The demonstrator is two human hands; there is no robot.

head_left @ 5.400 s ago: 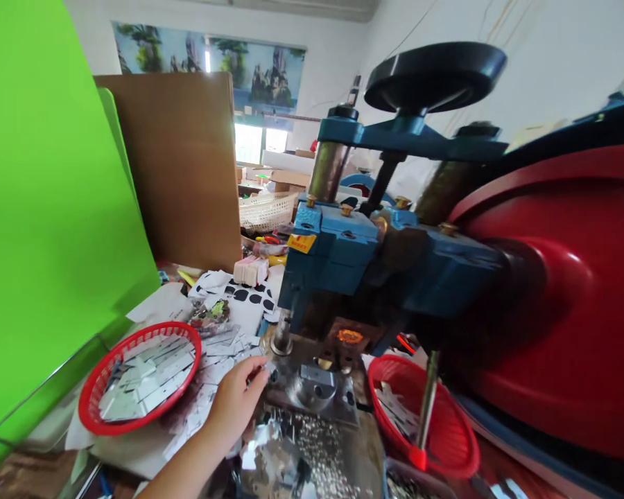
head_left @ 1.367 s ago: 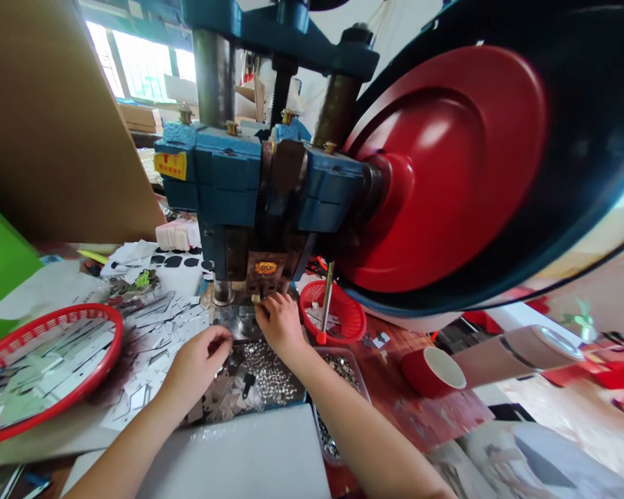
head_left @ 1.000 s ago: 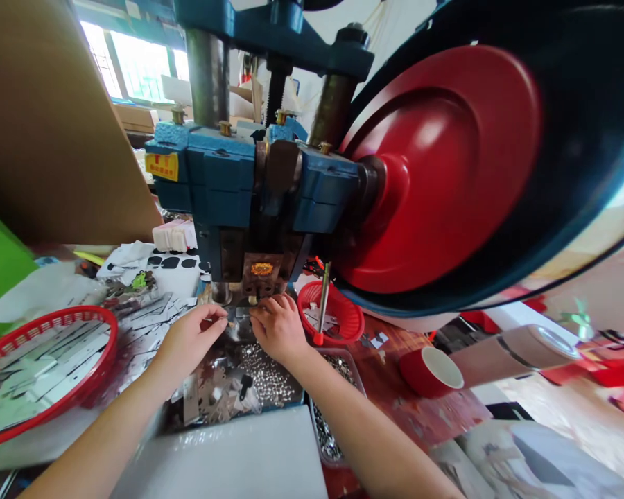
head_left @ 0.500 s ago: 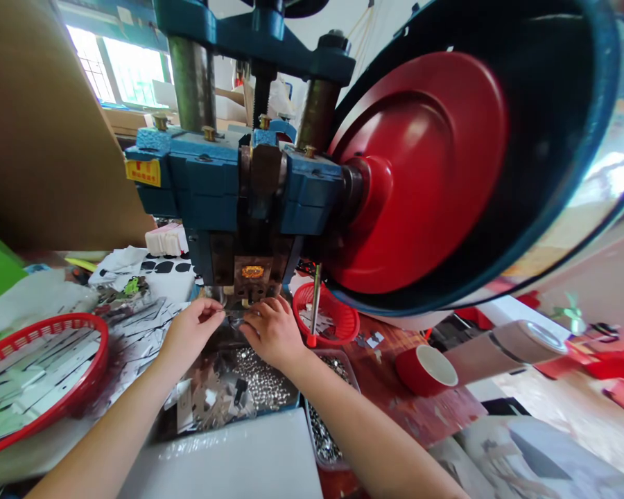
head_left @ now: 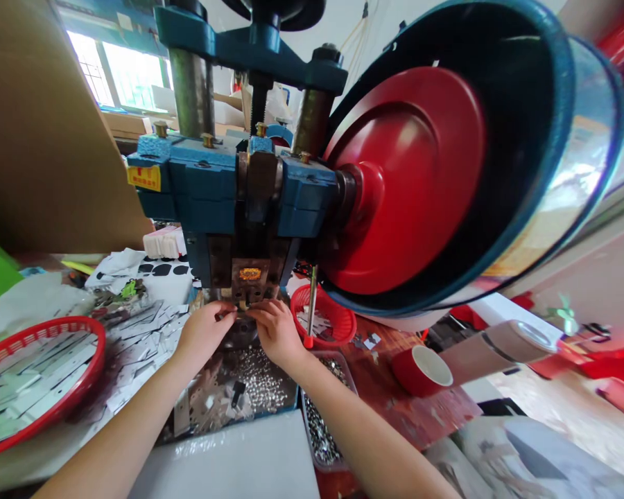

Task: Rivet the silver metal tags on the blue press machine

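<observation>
Under the head of a blue press [head_left: 202, 187], both hands meet close to the tooling [head_left: 249, 281]. My left hand [head_left: 206, 331] is closed, thumb and forefinger pinched together at the left of the tooling. My right hand [head_left: 279, 333] lies opposite, its fingers bent and pressed inward just beneath the tooling. Whatever small piece the fingertips hold is too small and too hidden to name. Below the hands, a tray holds many small shiny metal pieces [head_left: 263, 381] and flat pale pieces.
At left stands a red basket [head_left: 98, 346] of flat white strips, with more strips [head_left: 150, 333] beside it. A smaller red basket [head_left: 346, 331] sits behind my right hand. A large red flywheel [head_left: 421, 180], a clear tub of metal parts [head_left: 319, 433] and a red cup [head_left: 410, 371] are at right.
My left hand has moved right, closer to the middle of the tooling. My right hand's fingers have drawn together beneath it. The view has shifted slightly.
</observation>
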